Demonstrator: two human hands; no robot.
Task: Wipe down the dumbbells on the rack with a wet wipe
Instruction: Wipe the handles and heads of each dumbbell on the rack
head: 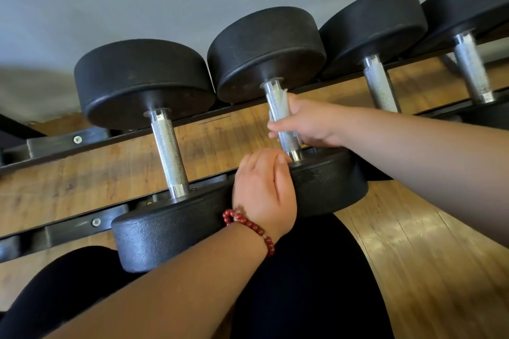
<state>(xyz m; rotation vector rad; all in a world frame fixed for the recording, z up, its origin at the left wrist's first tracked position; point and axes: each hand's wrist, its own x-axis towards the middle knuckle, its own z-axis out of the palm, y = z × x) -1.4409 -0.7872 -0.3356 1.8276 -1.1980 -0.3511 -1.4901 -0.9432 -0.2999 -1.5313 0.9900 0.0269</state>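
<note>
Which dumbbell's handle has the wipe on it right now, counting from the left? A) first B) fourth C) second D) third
C: the right hand grips the wet wipe round the knurled handle of the second dumbbell from the left.

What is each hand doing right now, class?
Left hand: open, resting on a dumbbell's near end.
Right hand: closed, holding the wipe round that dumbbell's handle.
</note>
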